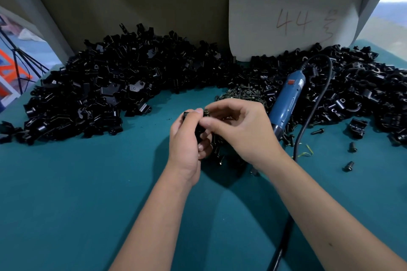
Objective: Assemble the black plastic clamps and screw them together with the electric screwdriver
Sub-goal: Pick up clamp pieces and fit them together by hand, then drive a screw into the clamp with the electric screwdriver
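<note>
My left hand (187, 138) grips a black plastic clamp (199, 131) above the middle of the teal table (88, 182); most of the clamp is hidden by the fingers. My right hand (240, 130) pinches a small dark screw (206, 112) at the top of that clamp, thumb and forefinger touching my left fingertips. The blue electric screwdriver (287, 103) lies on the table just right of my right hand, tip pointing toward me, its black cable (308, 116) looping back past it.
A big heap of black clamp parts (105, 86) fills the left back of the table, another heap (363, 88) the right. A pile of screws (240, 93) lies behind my hands. Loose screws (348, 165) lie at right. A white card (293, 17) leans on the back wall.
</note>
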A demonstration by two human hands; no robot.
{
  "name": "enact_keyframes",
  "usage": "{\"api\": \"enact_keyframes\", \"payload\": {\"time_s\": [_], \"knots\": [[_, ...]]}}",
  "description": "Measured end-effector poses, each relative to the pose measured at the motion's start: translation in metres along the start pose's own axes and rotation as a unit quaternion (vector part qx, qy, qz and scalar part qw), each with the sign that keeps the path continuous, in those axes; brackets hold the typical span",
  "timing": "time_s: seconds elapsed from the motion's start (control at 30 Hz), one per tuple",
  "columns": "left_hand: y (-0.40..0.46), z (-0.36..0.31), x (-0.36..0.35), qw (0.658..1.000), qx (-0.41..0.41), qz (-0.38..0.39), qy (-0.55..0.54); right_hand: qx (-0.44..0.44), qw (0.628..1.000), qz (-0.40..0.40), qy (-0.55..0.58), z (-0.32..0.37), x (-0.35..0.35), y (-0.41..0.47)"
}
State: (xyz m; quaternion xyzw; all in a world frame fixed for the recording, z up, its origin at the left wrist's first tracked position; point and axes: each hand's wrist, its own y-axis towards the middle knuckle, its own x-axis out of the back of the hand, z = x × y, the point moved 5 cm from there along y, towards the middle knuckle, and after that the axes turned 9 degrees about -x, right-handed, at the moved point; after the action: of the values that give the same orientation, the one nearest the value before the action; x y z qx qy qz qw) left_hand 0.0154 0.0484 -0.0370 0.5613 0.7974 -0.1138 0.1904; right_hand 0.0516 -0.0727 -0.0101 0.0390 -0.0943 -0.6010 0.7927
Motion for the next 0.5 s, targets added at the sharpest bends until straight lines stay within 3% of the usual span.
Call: {"api": "enact_keyframes", "payload": {"time_s": [0.1,0.17,0.2,0.3,0.5], "knots": [[0.001,0.002,-0.002,0.998,0.027,0.032,-0.054,0.041,0.975,-0.182,-0.124,0.011,0.036,0.001],[0.002,0.003,-0.002,0.996,0.039,0.048,-0.07,0.028,0.909,-0.316,-0.269,0.014,0.066,-0.001],[0.001,0.003,-0.002,0.995,0.043,0.053,-0.073,-0.011,0.878,-0.347,-0.329,0.011,0.078,-0.001],[0.0,0.005,-0.003,0.994,0.049,0.058,-0.077,-0.16,0.848,-0.32,-0.39,-0.009,0.098,0.001],[0.0,0.007,-0.001,0.997,0.024,0.061,-0.037,-0.206,0.872,-0.304,-0.324,-0.018,0.118,0.007]]}}
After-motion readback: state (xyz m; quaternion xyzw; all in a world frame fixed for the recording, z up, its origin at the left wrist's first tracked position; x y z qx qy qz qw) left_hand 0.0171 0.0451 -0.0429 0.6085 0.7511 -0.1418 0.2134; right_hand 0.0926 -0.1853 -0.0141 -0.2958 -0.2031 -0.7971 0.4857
